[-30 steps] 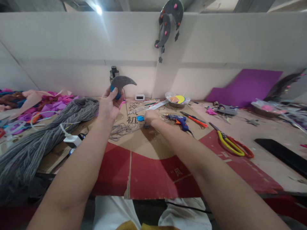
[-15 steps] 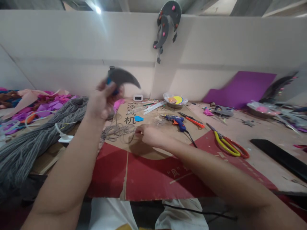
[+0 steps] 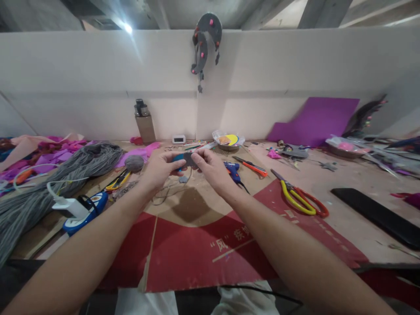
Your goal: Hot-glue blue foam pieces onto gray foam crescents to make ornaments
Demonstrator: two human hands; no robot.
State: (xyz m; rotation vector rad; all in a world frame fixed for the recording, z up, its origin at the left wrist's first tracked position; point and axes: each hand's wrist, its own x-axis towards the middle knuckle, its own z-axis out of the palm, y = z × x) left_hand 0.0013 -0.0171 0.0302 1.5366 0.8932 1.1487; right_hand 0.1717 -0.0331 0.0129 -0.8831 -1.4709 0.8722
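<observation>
Head view: half a second ago the left hand (image 3: 159,170) had the grey piece (image 3: 188,159) up on the far left while the right hand (image 3: 211,168) was down low over the cardboard (image 3: 183,262). Now both have met mid-scene on that piece, so I'd read this as going from one-handed carrying to two-handed handling. Left: thumb and fingers pinching its left end, blue patch (image 3: 178,157) showing at the grip. Right: thumb on its right end, fingers behind; grasping too. Piece sits between the two sets of fingertips, and the shadow below suggests it's raised off the cardboard. Most of its outline is covered, can't tell the full shape from here. Small grey cutout (image 3: 183,179) just below and nearer; can't tell if it hangs or lies. Loose cord (image 3: 160,202) near-left of that, glue gun (image 3: 233,172) just right of the right hand, scissors (image 3: 305,200) well to the right.
</observation>
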